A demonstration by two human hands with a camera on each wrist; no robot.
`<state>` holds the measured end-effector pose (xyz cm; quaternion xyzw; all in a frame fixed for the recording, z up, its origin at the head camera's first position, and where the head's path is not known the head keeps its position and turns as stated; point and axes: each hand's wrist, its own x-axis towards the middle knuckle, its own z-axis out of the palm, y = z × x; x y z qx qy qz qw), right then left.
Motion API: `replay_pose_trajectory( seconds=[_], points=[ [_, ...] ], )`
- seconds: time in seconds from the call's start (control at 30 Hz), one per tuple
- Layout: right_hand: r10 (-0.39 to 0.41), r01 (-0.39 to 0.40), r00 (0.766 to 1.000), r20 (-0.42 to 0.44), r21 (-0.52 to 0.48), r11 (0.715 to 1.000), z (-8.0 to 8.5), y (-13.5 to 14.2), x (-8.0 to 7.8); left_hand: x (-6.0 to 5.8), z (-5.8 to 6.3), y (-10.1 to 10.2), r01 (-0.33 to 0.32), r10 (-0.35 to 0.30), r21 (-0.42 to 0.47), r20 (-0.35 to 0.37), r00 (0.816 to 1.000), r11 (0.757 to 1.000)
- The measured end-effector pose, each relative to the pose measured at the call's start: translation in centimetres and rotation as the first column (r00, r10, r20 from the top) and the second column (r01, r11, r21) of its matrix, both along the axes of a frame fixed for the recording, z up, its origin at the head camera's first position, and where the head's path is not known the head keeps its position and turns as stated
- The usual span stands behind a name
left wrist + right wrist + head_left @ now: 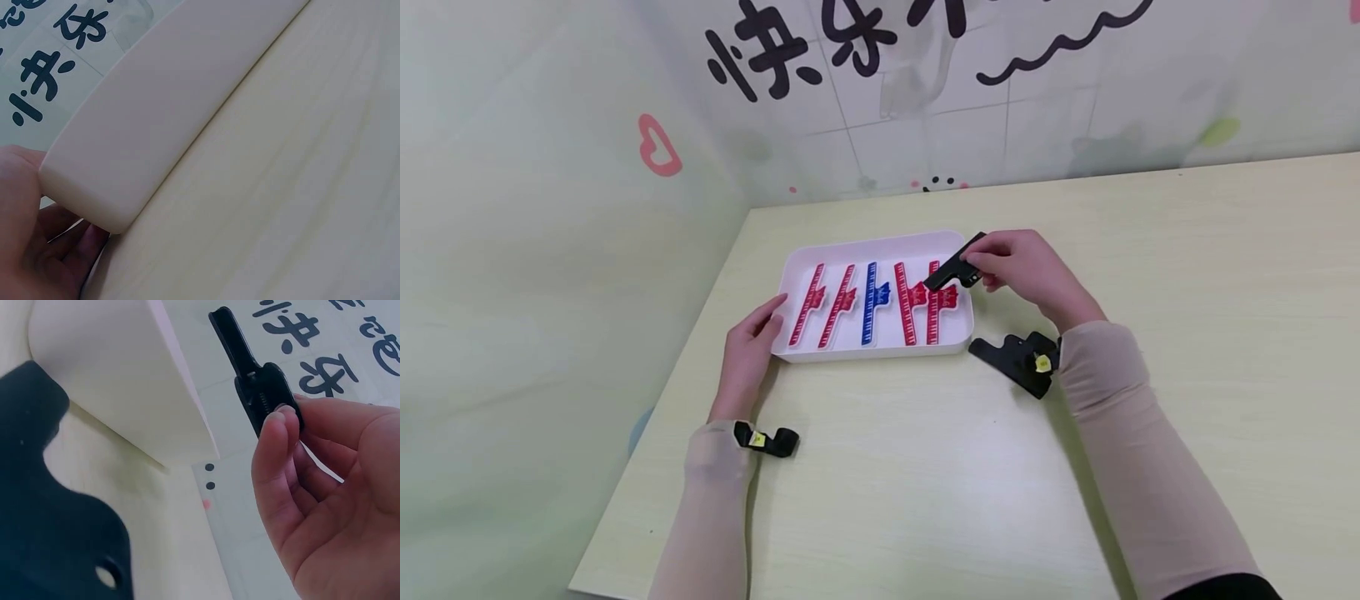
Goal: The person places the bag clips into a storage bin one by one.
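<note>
In the head view, a white tray [872, 353] stands on the table with several red clips [837, 307] and one blue clip [870, 304] inside, all with ruler-like markings. My left hand [747, 354] grips the tray's left side, and the left wrist view has fingers [69, 244] curled at the tray's corner. Over the right end of the tray, my right hand [1026, 262] pinches a small black clip [955, 267], tilted, its lower end overlapping the rightmost red clip. The right wrist view reveals a metal spring in this black clip [240, 350].
Beside my right wrist is a flat black piece [1003, 360] with a scalloped edge, large in the right wrist view with a hole. A yellow-marked black camera [771, 440] sits on my left wrist. A printed wall covering [925, 133] rises behind the pale table [887, 500].
</note>
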<state>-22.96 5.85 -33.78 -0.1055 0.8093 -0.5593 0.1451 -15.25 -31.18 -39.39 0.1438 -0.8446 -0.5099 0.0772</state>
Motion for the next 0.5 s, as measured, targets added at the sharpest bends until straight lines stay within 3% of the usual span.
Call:
replay_pose_trajectory(
  seconds=[0.5],
  points=[
    [-0.104, 0.11, 0.993, 0.053, -0.115, 0.987, -0.4, -2.5, -0.1, 0.1, -0.1, -0.1, -0.006, 0.006, 0.02, -0.02, 1.0, 1.0]
  ],
)
